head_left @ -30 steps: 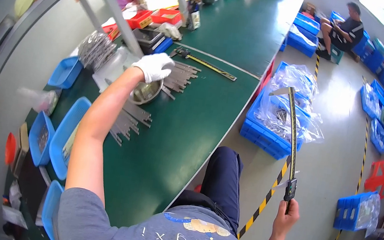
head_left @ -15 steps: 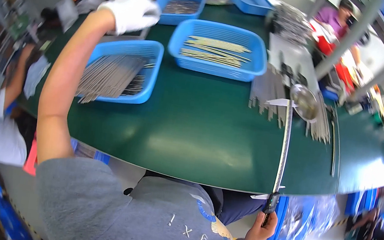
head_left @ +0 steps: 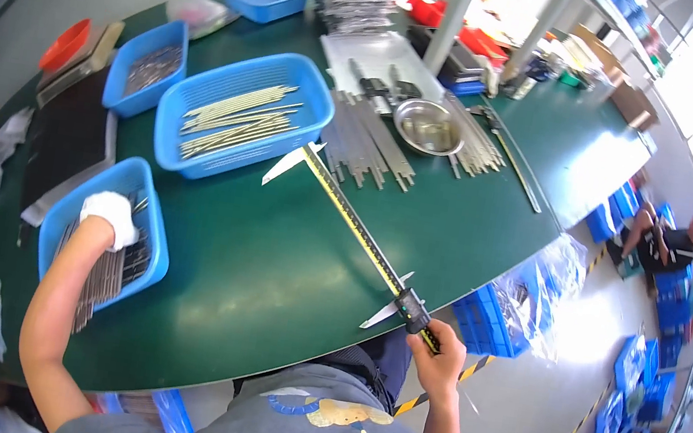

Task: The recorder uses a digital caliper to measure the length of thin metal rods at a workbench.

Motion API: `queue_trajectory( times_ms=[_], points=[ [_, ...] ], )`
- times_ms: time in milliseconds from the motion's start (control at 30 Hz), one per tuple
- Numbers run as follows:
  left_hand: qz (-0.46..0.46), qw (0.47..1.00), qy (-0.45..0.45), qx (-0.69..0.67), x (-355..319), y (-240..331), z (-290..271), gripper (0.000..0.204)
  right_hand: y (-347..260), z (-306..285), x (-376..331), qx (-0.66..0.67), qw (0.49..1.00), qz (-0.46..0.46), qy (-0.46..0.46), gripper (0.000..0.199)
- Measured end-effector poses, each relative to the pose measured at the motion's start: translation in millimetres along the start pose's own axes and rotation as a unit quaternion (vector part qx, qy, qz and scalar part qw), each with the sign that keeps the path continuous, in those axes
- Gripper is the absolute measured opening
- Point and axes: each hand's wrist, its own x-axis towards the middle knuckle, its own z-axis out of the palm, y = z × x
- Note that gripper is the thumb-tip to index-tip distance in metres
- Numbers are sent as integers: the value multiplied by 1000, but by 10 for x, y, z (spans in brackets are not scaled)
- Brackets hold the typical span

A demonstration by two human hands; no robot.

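My left hand (head_left: 110,220), in a white glove, is down in the near blue basket (head_left: 160,256) at the left, over grey metal rods (head_left: 104,281). Its fingers are hidden, so its grip does not show. Darker rods (head_left: 139,250) lie beside it in the same basket. My bare right hand (head_left: 440,356) is closed round the display end of a long digital caliper (head_left: 361,238). The caliper slants up and left above the green table, its long jaws wide apart with nothing between them. Its far jaw is close to the blue basket (head_left: 234,162) of pale yellowish rods (head_left: 240,122).
Behind stand a smaller blue basket (head_left: 118,97) and a blue tray (head_left: 261,11). Flat metal strips (head_left: 366,143), a steel bowl (head_left: 427,130) and another caliper (head_left: 512,156) lie at the right. A dark mat (head_left: 70,148) is at the left. Metal posts (head_left: 453,22) rise at the back.
My left hand has come down from above the mat into the near basket. The view has turned right, and the caliper now slants up-left instead of pointing straight away. My right hand still holds it.
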Motion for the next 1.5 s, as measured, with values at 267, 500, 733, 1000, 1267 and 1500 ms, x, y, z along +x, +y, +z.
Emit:
queue_trajectory(
  times_ms=[267,500,733,1000,1267,1500],
  points=[
    [2,919,-75,-387,206,-243,92,20,91,-128,-297,-5,996,41,74,32],
    [172,812,215,-515,-590,-142,-260,10,316,-336,-389,21,993,48,106,33],
    [641,602,428,-209,-781,1850,-293,8,598,-734,-711,52,981,85,168,28],
    [671,537,432,-274,-662,2737,134,17,44,-953,-861,-119,991,42,51,38],
    [683,502,373,-377,-732,2741,237,12,-157,-785,-703,-153,986,57,-45,49],
    [680,508,365,-382,-733,2711,238,12,-193,-807,-653,-153,983,65,-73,49]
  ],
)
